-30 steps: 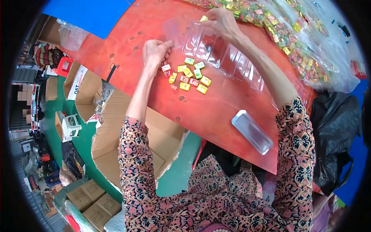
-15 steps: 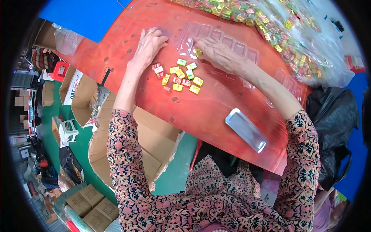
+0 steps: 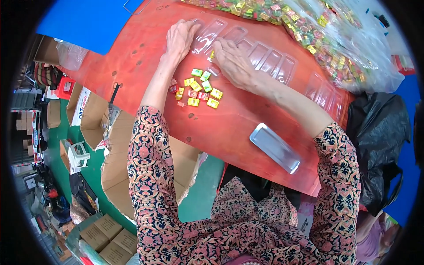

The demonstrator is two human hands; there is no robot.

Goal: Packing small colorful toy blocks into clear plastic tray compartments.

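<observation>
At the far side of the red table, my left hand (image 3: 180, 39) has its fingers bent and closed on the near-left end of a row of clear plastic trays (image 3: 209, 38). My right hand (image 3: 232, 62) reaches over the row from the right. Its fingers pinch a small yellow wrapped candy (image 3: 212, 54), partly hidden by the fingertips. Closer to me lies a loose group of wrapped candies (image 3: 195, 85) in yellow, green and red. My left forearm runs beside the group and covers some red ones.
A big clear bag of candies (image 3: 304, 35) lies along the far right. More clear trays (image 3: 324, 97) are at the right. A shiny rectangular tin-like tray (image 3: 274, 148) rests near the front edge. Cardboard boxes (image 3: 117, 163) and a black bag (image 3: 375, 145) flank the table.
My left hand has moved right onto the end of the clear trays. My right hand has shifted slightly left with the yellow candy. The whole view has shifted a little.
</observation>
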